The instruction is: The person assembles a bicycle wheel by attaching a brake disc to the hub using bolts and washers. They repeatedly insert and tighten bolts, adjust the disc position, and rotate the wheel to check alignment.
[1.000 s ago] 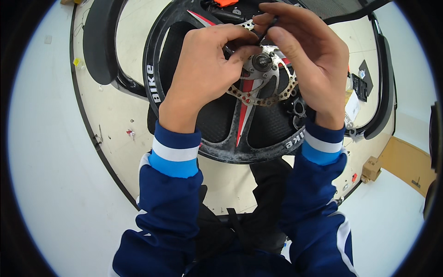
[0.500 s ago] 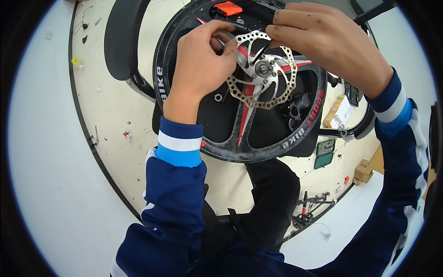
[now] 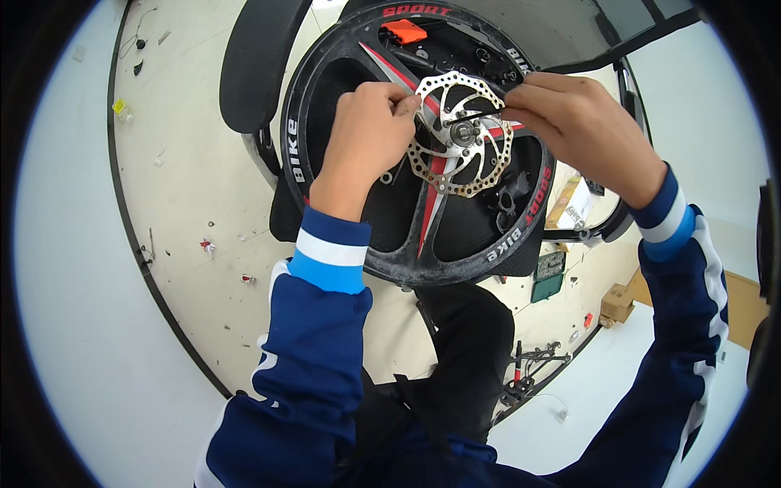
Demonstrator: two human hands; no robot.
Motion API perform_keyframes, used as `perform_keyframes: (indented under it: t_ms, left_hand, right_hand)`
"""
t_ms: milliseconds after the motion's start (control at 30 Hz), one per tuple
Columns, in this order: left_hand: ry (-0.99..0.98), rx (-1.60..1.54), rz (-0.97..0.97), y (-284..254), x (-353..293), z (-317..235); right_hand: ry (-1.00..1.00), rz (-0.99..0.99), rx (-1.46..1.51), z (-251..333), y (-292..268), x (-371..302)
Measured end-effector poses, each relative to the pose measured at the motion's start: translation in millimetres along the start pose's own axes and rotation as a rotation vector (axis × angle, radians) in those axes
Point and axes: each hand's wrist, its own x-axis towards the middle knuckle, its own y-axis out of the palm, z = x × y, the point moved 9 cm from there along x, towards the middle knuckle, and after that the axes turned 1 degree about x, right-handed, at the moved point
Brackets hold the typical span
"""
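A silver brake disc (image 3: 429,172) with a ring of holes lies over the hub of a black bicycle wheel (image 3: 389,262), which has red and white spokes. With thumb and fingers closed, my left hand (image 3: 370,134) pinches the upper left rim of the disc. My right hand (image 3: 573,118), right of the disc, grips a thin black hex key (image 3: 485,115). The key slants down to the left, its far end at a bolt beside the hub; whether it sits in the bolt head cannot be made out.
Beneath the wheel is a black chair seat with an armrest (image 3: 259,65). An orange piece (image 3: 404,32) and small black parts lie behind the spokes. To the right are a green tool case (image 3: 547,286), a cardboard box (image 3: 617,302) and bicycle parts (image 3: 533,366) on the floor.
My right hand has come lower, and the hex key has swung from steep to nearly level. My left hand remains at the disc rim. The whole view has shifted slightly.
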Motion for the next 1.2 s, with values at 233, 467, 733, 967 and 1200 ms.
perform_keyframes:
  t_ms: [233, 467, 733, 967, 1200]
  left_hand:
    - [0.280, -0.238, -0.052, -3.3, 2.3, -39.0]
    - [0.290, -0.241, 0.102, 32.5, 3.7, -53.8]
    - [0.346, -0.168, 0.114, 42.2, 7.5, -52.6]
    - [0.211, -0.166, 0.140, 37.3, 11.0, -40.5]
    - [0.289, -0.116, 0.138, 41.3, 8.1, -44.4]
  right_hand:
    - [0.040, 0.035, -0.018, -30.8, -15.1, -5.0]
    - [0.036, -0.008, 0.035, -37.3, -6.7, -9.2]
    - [-0.058, -0.038, 0.031, -39.4, -9.2, -15.1]
    - [-0.054, -0.048, 0.043, -37.0, -7.8, -18.6]
    - [-0.062, -0.075, 0.069, -39.0, -10.1, -18.1]
